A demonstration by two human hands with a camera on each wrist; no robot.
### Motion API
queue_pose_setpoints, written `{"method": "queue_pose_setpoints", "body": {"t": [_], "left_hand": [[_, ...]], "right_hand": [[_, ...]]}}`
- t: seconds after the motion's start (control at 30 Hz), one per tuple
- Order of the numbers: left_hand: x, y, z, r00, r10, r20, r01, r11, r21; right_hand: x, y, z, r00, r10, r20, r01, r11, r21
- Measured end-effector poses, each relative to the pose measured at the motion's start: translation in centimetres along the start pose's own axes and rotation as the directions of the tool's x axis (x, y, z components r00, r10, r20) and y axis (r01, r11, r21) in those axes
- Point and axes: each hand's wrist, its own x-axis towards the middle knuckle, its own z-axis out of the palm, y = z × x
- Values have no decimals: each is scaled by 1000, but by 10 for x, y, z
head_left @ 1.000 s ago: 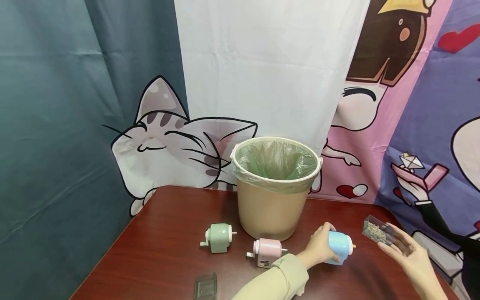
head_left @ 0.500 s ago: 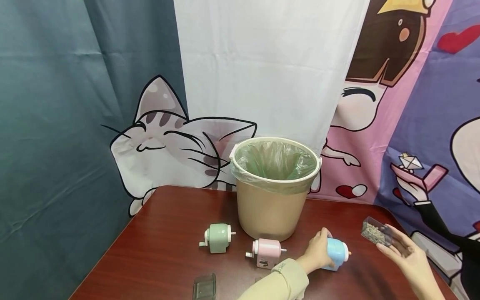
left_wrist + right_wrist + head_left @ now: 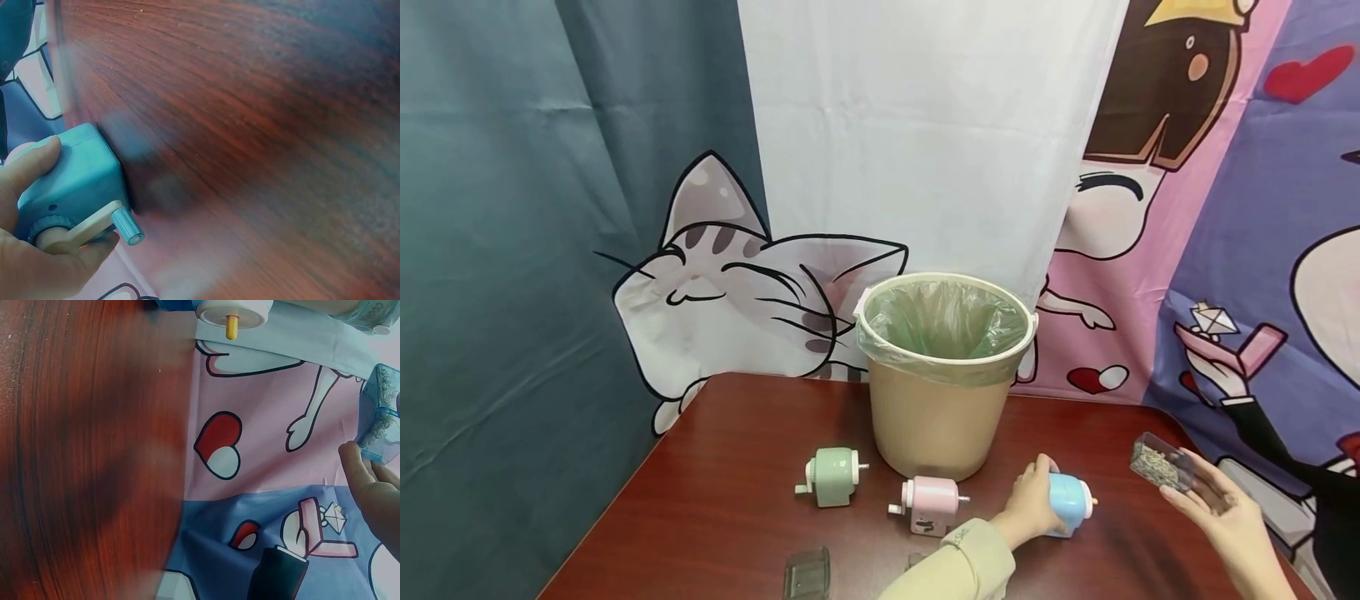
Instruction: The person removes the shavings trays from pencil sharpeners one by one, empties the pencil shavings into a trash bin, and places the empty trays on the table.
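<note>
My left hand (image 3: 1032, 505) grips a blue crank pencil sharpener (image 3: 1067, 503) at the right of the table. Its crank (image 3: 94, 228) and the thumb across its body show in the left wrist view. A yellow tip (image 3: 232, 327) pokes from its white front in the right wrist view. Raised to the right, my right hand (image 3: 1221, 510) holds a clear shavings drawer (image 3: 1157, 463) by one end, tilted, with pale shavings inside. Left of my left hand stand a pink sharpener (image 3: 933, 503) and a green sharpener (image 3: 835, 477), both with cranks facing left.
Behind the sharpeners stands a beige bin (image 3: 936, 417) lined with a greenish plastic bag. A dark, see-through tray (image 3: 807, 573) lies at the front of the reddish-brown table (image 3: 700, 517). Another small dark piece (image 3: 914, 559) is partly hidden by my left sleeve. A printed curtain hangs behind.
My left hand has brought the blue sharpener slightly left and toward me, mostly in the first half second. The right hand keeps the drawer raised. The head view has shifted slightly.
</note>
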Motion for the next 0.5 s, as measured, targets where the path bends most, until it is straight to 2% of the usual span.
{"method": "queue_pose_setpoints", "body": {"t": [0.17, 0.3, 0.5], "left_hand": [[-4, 1, -2, 999, -19, -27, 20, 998, 51], [-5, 1, -4, 1000, -17, -24, 19, 994, 106], [-7, 2, -12, 994, 104, -31, -93, 963, 251]], "right_hand": [[0, 1, 3, 999, 24, -32, -26, 999, -37], [0, 1, 6, 999, 19, -41, -21, 999, -36], [2, -5, 16, 998, 5, -69, -7, 1000, -21]]}}
